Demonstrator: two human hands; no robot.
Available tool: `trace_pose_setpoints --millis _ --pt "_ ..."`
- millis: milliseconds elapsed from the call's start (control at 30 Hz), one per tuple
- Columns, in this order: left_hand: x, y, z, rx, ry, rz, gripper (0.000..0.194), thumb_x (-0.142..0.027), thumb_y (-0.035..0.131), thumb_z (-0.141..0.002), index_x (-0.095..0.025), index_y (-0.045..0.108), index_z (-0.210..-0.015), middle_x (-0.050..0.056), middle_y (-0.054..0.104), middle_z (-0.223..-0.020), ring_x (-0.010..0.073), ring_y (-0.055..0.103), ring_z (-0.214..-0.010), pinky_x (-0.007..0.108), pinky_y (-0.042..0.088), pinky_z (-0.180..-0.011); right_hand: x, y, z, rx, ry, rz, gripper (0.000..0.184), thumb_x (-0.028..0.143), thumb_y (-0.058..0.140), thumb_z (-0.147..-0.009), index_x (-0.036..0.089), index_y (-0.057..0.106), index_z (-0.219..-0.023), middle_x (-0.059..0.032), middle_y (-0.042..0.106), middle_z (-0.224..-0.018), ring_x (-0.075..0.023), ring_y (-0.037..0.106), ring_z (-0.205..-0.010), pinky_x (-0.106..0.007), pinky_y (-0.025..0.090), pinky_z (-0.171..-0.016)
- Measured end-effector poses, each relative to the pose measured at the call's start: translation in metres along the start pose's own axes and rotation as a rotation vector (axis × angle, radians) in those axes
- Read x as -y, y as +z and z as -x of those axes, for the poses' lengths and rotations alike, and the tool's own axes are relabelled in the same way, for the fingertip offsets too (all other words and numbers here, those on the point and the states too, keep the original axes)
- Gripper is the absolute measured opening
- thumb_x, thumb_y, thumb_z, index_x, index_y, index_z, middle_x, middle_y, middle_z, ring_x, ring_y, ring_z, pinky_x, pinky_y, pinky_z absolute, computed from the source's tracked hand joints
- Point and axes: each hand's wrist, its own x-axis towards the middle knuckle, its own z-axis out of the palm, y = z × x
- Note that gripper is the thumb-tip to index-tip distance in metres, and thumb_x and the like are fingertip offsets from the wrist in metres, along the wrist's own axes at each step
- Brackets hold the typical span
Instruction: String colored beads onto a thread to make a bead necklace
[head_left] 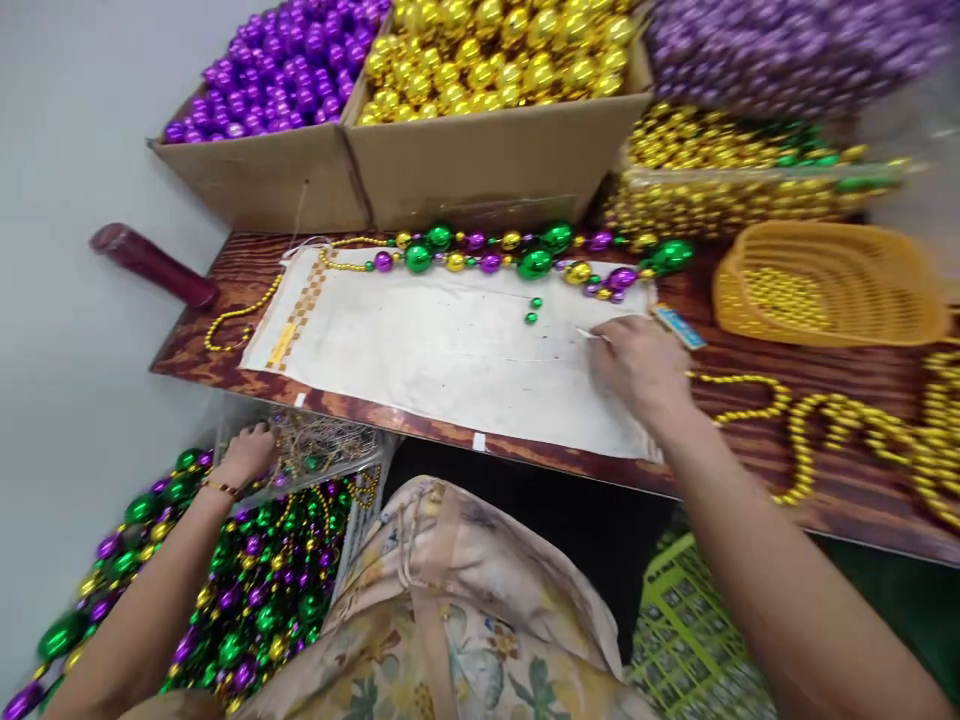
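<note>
My right hand [641, 365] is over the right part of a white cloth [405, 340], thumb and fingers pinched on a thin white sliver whose kind I cannot make out. Two small green beads [533, 310] lie on the cloth to its left. Behind them, a bead necklace [491, 263] of green, purple and gold balls stretches along the cloth's far edge in two rows. My left hand [251, 452] is down to the left, fingers curled at the edge of a clear plastic tray [360, 455] with thin strands and small beads; what they hold is hidden.
Boxes of purple beads [292, 70] and gold beads [495, 60] stand at the back. An orange basket [885, 290] with small gold beads sits right, near gold bead strands [810, 440]. Finished-looking necklaces [255, 600] fill a bin lower left; a green crate [690, 610] is lower right.
</note>
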Motion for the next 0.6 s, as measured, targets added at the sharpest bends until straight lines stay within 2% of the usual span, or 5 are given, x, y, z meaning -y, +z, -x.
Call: trace_pose_setpoints --millis 133,233,400,500,600 --pt "-0.012 -0.016 0.003 0.117 0.075 -0.055 0.04 -0.034 0.041 -0.092 -0.011 0.069 -0.107 0.027 0.071 -0.107 0.0414 0.069 -0.101 0.045 0.048 -0.081 0.032 0.004 -0.008 0.127 -0.018 -0.129 0.028 0.026 0.045 -0.096 0.02 0.07 -0.105 -0.0104 0.069 -0.116 -0.0274 0.065 -0.1 -0.036 0.046 -0.075" --pt "-0.028 -0.04 0.015 0.103 0.091 -0.098 0.04 -0.038 0.034 -0.095 -0.015 0.068 -0.094 0.024 0.072 -0.104 0.0406 0.069 -0.098 0.041 0.046 -0.074 0.058 0.013 -0.013 0.203 -0.138 -0.309 0.021 0.024 0.049 -0.093 0.019 0.068 -0.1 -0.0075 0.071 -0.109 -0.0232 0.064 -0.096 -0.032 0.042 -0.076" --pt "-0.061 -0.071 0.035 -0.106 0.24 0.07 0.031 -0.038 0.035 -0.098 -0.022 0.06 -0.092 0.01 0.073 -0.09 0.0273 0.068 -0.085 0.031 0.039 -0.065 0.084 0.024 -0.019 0.25 -0.278 -0.371 0.02 0.018 0.048 -0.092 0.02 0.067 -0.098 -0.0056 0.069 -0.109 -0.0205 0.062 -0.096 -0.029 0.038 -0.073" --pt "-0.085 -0.077 0.037 -0.275 0.37 0.248 0.027 -0.036 0.038 -0.099 -0.022 0.061 -0.096 0.007 0.072 -0.089 0.0233 0.066 -0.08 0.031 0.041 -0.07 0.092 0.026 -0.023 0.274 -0.317 -0.332 0.021 0.018 0.047 -0.093 0.021 0.067 -0.1 -0.0052 0.068 -0.113 -0.0207 0.062 -0.099 -0.029 0.036 -0.07" --pt "-0.11 -0.077 0.028 -0.457 0.54 0.437 0.025 -0.034 0.041 -0.101 -0.02 0.062 -0.098 0.008 0.071 -0.096 0.0217 0.065 -0.086 0.032 0.046 -0.08 0.099 0.028 -0.027 0.286 -0.355 -0.296 0.023 0.018 0.046 -0.095 0.022 0.067 -0.102 -0.0051 0.067 -0.115 -0.0207 0.063 -0.098 -0.028 0.035 -0.068"
